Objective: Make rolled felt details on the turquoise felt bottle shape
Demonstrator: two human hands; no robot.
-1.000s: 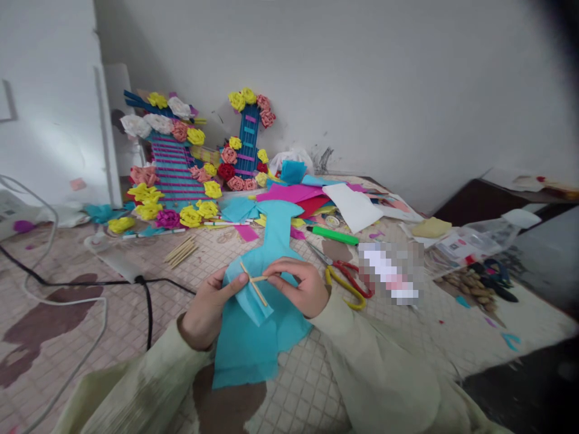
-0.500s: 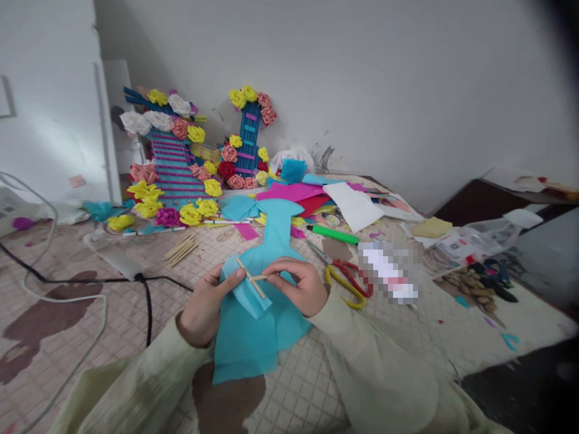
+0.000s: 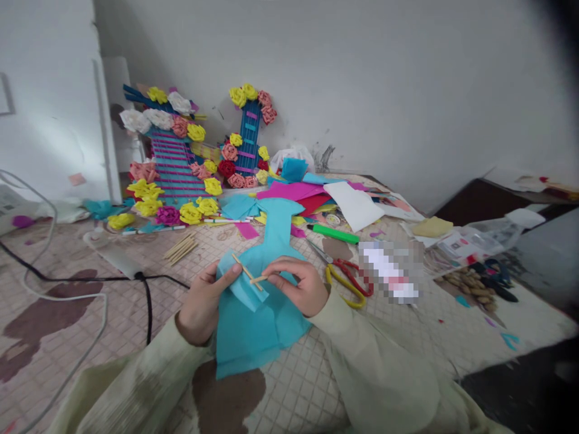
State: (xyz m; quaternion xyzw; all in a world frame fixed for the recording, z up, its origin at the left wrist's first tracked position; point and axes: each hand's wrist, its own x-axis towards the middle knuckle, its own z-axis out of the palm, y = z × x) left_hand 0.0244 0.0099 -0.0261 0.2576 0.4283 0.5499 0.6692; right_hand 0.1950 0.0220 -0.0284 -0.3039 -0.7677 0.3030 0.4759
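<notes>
My left hand [image 3: 201,304] is closed on a sheet of turquoise crepe paper [image 3: 244,346], with the thumb pressing a thin wooden stick [image 3: 243,266] flat against its folded upper part. Between the thumb and fingers of my right hand [image 3: 299,286] is a second wooden stick [image 3: 259,279], pinched near one end. Its free tip meets or overlaps the lower part of the first stick; whether the two touch I cannot tell. Under both hands lies a turquoise paper cutout [image 3: 277,228] with a narrow neck and flared top, its lower part covered by the held paper.
Scissors [image 3: 348,280] with red and yellow handles lie right of my hands, near a green marker [image 3: 335,234]. A bundle of sticks [image 3: 181,248] and a power strip [image 3: 113,256] with cables are on the left. Flower-decorated panels [image 3: 172,163] stand behind colored paper sheets [image 3: 294,191].
My left hand has shifted the turquoise paper and its stick slightly up and to the left. The right hand has stayed nearly still with its stick.
</notes>
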